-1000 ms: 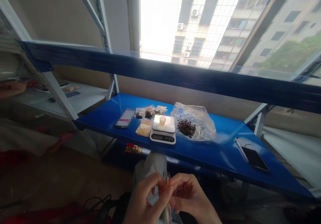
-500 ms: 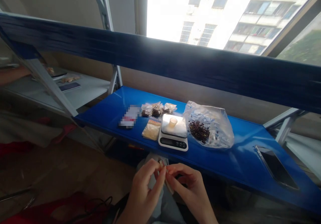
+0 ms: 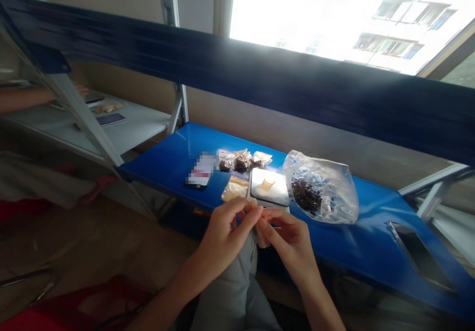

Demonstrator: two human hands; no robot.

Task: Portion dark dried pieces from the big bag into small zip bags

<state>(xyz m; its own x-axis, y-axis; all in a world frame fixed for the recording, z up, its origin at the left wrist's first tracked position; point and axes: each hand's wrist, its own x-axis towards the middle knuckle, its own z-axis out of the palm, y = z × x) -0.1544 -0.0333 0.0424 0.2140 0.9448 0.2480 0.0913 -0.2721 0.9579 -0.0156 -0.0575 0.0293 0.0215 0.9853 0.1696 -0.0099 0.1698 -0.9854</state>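
Observation:
My left hand (image 3: 226,232) and my right hand (image 3: 287,237) meet in front of the blue shelf (image 3: 356,242), fingertips pinched together on a small clear bag (image 3: 260,229) held between them. Just behind my hands stands a white kitchen scale (image 3: 269,187) with a small pale cup (image 3: 267,183) on its plate. Right of the scale lies a large clear plastic bag (image 3: 322,187) holding dark bits. A flat packet of pale grains (image 3: 234,189) lies left of the scale.
Several small filled bags (image 3: 243,159) lie behind the scale, with a blurred card (image 3: 202,170) to their left. A dark phone (image 3: 419,254) lies at the shelf's right end. Another person's arm (image 3: 25,98) reaches over a white shelf (image 3: 122,128) at left. A blue beam (image 3: 260,81) crosses overhead.
My hands have risen with the small bag, from low in view up in front of the scale. The view has tilted down and shifted right.

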